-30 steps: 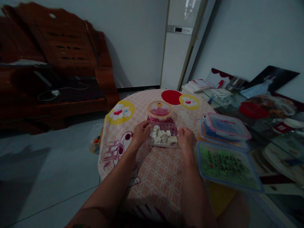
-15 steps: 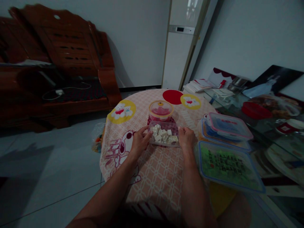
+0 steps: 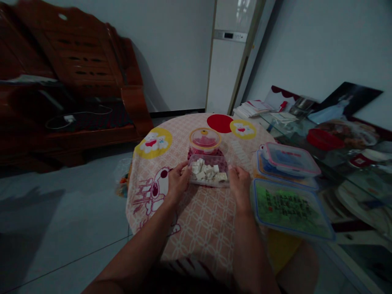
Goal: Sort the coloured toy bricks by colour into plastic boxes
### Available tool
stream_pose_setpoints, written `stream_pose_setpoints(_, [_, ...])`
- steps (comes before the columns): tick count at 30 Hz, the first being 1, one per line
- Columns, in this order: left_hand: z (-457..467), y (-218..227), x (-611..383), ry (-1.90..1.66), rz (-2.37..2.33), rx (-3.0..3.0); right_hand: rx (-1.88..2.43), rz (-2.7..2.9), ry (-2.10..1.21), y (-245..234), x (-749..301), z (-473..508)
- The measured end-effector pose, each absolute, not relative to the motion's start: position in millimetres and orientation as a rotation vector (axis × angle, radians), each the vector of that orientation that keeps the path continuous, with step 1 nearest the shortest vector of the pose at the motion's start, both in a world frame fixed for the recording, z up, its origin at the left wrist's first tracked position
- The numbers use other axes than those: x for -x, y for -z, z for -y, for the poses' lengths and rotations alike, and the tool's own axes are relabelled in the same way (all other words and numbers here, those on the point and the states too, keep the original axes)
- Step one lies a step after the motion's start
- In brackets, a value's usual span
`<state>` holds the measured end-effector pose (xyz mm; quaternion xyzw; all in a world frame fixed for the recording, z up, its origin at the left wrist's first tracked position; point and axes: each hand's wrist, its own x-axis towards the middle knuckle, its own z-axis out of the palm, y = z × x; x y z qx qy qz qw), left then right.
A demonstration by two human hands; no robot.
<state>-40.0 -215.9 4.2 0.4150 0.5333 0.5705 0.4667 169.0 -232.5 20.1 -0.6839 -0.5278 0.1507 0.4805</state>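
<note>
A clear plastic container (image 3: 211, 183) with several small white cubes (image 3: 206, 170) in it is held between my two hands. My left hand (image 3: 179, 179) grips its left end, thumb on the rim side. On the right end, my right hand (image 3: 240, 181) has its fingers closed on the container's edge. Just behind stands a round lidded bowl (image 3: 204, 149) with a yellow-rimmed clear lid and something pink inside. Some of the dark red patterned patch under the bowl shows through the container.
The round table wears a patterned tablecloth (image 3: 202, 220). At its right lie a green lidded box (image 3: 290, 206) and stacked plastic boxes (image 3: 290, 159). A glass-topped table with a red bowl (image 3: 324, 139) stands beyond them. A wooden bench (image 3: 82, 81) is at the left.
The whole view has shifted slightly, so everything sits a little further left. Both hands keep their hold on the container, which shows little movement of its own.
</note>
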Motion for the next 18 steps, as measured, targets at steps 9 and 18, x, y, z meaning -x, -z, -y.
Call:
stream_pose_setpoints(9, [214,0,39,-1.411,-1.294,-1.038,1.648,1.077,-0.599,3,-165,260])
stream_pose_setpoints(18, [215,-4,39,-1.396,-1.275,-0.989,1.353,0.722,-0.989,-5,-147,263])
